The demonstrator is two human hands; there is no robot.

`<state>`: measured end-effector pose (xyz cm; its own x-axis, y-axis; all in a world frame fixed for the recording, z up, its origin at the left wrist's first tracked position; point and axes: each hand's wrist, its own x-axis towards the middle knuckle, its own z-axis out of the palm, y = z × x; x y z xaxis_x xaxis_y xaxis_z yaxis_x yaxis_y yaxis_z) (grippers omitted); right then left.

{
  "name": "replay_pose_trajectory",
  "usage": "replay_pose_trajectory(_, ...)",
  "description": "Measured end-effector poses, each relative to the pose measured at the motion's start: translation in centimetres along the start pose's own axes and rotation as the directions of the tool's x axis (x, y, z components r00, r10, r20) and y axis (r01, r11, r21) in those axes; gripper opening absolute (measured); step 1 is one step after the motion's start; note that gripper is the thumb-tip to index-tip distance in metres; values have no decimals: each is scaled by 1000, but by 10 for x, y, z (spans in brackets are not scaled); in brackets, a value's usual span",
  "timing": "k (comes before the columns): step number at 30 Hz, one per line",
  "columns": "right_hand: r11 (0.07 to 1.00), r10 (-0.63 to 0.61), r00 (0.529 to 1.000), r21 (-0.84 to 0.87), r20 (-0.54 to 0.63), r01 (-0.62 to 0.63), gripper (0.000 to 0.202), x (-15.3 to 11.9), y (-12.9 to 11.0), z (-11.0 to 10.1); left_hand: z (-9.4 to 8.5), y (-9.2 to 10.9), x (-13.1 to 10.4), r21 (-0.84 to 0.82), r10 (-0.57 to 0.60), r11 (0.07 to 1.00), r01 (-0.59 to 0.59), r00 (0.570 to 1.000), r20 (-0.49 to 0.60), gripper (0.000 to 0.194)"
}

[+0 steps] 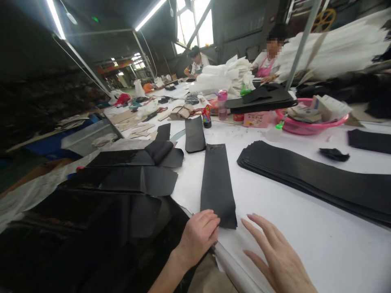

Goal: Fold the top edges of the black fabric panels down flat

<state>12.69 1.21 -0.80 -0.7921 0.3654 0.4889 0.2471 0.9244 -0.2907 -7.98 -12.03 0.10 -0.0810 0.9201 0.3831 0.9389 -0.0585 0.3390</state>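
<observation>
A black strip of sheet material [216, 183] lies lengthwise in front of me on the white tabletop, its near end by the table edge. My left hand [200, 232] is closed at the strip's near left corner, with the fingertips curled against it. Just right of that end, my right hand [275, 254] is open over the table, fingers spread and nothing in them. Beyond the strip's far end lies another black piece [194, 134]. To the left, several long black pieces [119, 179] overlap, some with a folded-over end.
A thick stack of black strips [305, 171] lies to the right, with a small black scrap [334, 154] behind it. Farther back are a red bottle [206, 116], a pink-lidded bottle [222, 106] and a pink basin [314, 126]. Two people work beyond white bundles [226, 77].
</observation>
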Motion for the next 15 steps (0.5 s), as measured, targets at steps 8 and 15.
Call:
replay_pose_trajectory(8, 962, 92, 988, 247, 120, -120, 21, 41, -22, 27, -14, 19, -5, -15, 51, 998, -54, 989, -142, 33)
replay_pose_trajectory(15, 721, 455, 889, 564, 52, -402, 13, 44, -6, 6, -6, -13, 3, -157, -314, 945, 286, 926, -208, 31)
